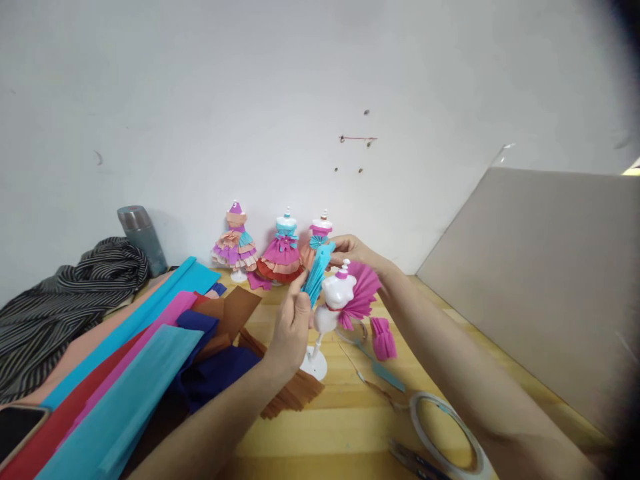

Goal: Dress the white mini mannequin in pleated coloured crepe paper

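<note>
Pleated blue crepe paper (316, 277) stretches between both hands. My left hand (293, 320) pinches its lower end, close to the side of a small white mannequin (339, 291). At the upper end my right hand (350, 251) has its fingers closed on the paper. The mannequin tilts on its stand, with a round white base (314, 363) over the table. A magenta pleated paper fan (364, 291) sticks out behind its right side, and a magenta band circles its neck. What supports the mannequin is partly hidden by my left hand.
Several dressed mannequins (283, 257) stand against the wall. Crepe paper sheets (135, 373), striped cloth (75, 300), a flask (143, 240) and a phone (20, 430) lie or stand left. A tape roll (417, 407), scissors (413, 460) and a folded magenta piece (383, 339) are right, beside a board (540, 267).
</note>
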